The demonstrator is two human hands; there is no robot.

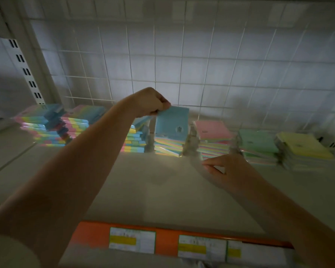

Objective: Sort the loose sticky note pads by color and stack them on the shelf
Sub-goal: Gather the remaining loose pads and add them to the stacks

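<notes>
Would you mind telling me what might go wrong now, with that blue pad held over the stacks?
1. The left hand pinches the blue pad only by its top corner, tilted; it might slip and land askew on the stack beneath.
2. The pink-topped stack and the green stack stand close by; a dropped pad or a nudge from the right hand could shift them.
</notes>
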